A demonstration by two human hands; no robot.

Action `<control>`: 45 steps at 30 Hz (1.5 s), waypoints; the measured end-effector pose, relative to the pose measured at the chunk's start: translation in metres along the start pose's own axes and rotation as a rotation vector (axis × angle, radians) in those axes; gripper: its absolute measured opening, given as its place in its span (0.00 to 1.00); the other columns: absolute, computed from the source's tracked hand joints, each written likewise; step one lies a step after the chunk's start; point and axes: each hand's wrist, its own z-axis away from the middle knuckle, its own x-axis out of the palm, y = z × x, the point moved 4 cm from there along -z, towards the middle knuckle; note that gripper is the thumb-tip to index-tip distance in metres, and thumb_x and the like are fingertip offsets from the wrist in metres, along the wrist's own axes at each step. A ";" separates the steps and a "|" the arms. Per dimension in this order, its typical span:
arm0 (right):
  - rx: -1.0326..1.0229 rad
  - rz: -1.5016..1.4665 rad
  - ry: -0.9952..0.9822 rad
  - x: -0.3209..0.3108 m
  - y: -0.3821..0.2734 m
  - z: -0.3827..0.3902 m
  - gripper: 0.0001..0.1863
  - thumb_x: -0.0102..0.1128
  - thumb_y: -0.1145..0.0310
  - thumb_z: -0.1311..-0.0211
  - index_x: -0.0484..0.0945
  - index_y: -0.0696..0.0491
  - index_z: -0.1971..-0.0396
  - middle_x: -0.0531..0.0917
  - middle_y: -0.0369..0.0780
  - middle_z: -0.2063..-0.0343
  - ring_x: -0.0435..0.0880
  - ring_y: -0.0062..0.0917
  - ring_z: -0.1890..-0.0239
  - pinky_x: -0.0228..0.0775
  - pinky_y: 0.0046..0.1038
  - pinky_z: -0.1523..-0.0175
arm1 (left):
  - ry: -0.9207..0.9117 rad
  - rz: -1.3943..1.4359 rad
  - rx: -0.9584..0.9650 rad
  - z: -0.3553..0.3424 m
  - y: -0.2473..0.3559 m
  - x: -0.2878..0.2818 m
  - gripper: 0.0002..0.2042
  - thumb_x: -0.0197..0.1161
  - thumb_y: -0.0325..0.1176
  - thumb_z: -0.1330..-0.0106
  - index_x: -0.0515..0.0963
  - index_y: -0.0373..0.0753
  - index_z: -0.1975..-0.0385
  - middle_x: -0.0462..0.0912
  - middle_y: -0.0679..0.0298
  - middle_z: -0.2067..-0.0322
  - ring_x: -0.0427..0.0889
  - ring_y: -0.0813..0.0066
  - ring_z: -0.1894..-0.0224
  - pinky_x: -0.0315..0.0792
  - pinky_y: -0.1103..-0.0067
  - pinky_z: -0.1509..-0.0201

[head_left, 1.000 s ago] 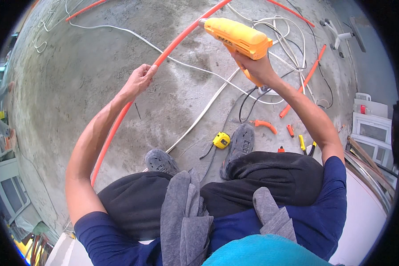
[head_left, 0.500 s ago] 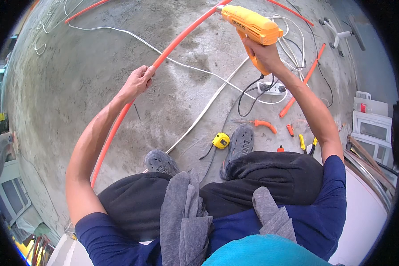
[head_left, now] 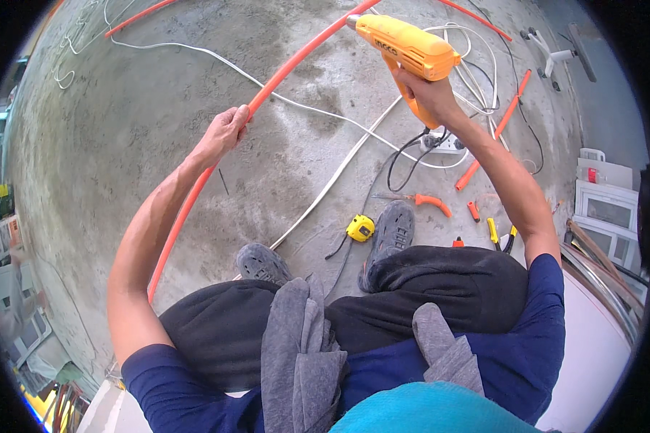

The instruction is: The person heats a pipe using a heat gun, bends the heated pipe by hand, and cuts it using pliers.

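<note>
My left hand (head_left: 226, 131) is closed round a long orange pipe (head_left: 290, 66), which bends from the top edge down past my left forearm. In my right hand (head_left: 429, 97) I grip the handle of a yellow heat gun (head_left: 409, 45). Its metal nozzle points left, close beside the upper stretch of the pipe; whether they touch I cannot tell. A dark cord runs from the gun's handle toward a white power strip (head_left: 451, 143), partly hidden behind the gun and my wrist.
Near my shoes lie a yellow tape measure (head_left: 360, 228), an orange-handled knife or saw (head_left: 432, 204) and yellow-handled pliers (head_left: 493, 232). White cable (head_left: 317, 110) crosses the concrete floor. Another orange pipe (head_left: 509, 115) lies right. White frames (head_left: 605, 209) stand at the right edge.
The heat gun and my right hand have shifted slightly down, its nozzle a little left. My left hand stays on the pipe. At the far left edge, a blurred figure has moved.
</note>
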 end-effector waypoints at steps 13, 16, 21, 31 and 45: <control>-0.006 -0.049 -0.087 0.028 -0.005 0.021 0.08 0.69 0.70 0.34 0.80 0.54 0.60 0.80 0.30 0.72 0.75 0.12 0.75 0.66 0.20 0.72 | 0.005 0.009 0.013 0.003 0.004 0.002 0.23 0.64 0.52 0.26 0.72 0.38 0.48 0.69 0.78 0.74 0.64 0.90 0.76 0.60 0.86 0.75; -0.026 -0.066 -0.084 0.032 -0.009 0.025 0.09 0.70 0.71 0.35 0.79 0.54 0.59 0.80 0.30 0.72 0.75 0.11 0.74 0.66 0.20 0.72 | -0.011 0.003 -0.010 0.003 0.002 -0.001 0.26 0.68 0.54 0.30 0.73 0.36 0.47 0.72 0.73 0.71 0.69 0.87 0.72 0.65 0.84 0.71; -0.068 0.001 -0.151 0.041 -0.011 0.029 0.20 0.70 0.69 0.35 0.76 0.54 0.45 0.84 0.34 0.57 0.82 0.17 0.56 0.78 0.25 0.51 | -0.001 -0.004 0.006 0.004 0.003 -0.001 0.25 0.67 0.53 0.29 0.73 0.37 0.48 0.71 0.75 0.73 0.68 0.88 0.74 0.63 0.84 0.72; -0.089 0.070 -0.202 0.058 -0.015 0.038 0.24 0.72 0.69 0.37 0.75 0.54 0.43 0.84 0.38 0.50 0.84 0.24 0.49 0.77 0.30 0.43 | 0.005 0.017 0.017 0.002 0.003 -0.001 0.21 0.63 0.51 0.25 0.74 0.37 0.50 0.72 0.75 0.74 0.67 0.88 0.75 0.62 0.84 0.73; -0.240 0.147 -0.139 0.048 -0.009 0.032 0.22 0.72 0.64 0.36 0.77 0.53 0.45 0.85 0.39 0.52 0.85 0.27 0.49 0.77 0.31 0.43 | -0.031 0.004 0.019 -0.001 0.006 -0.002 0.19 0.55 0.52 0.20 0.78 0.41 0.59 0.72 0.75 0.75 0.68 0.87 0.75 0.63 0.83 0.72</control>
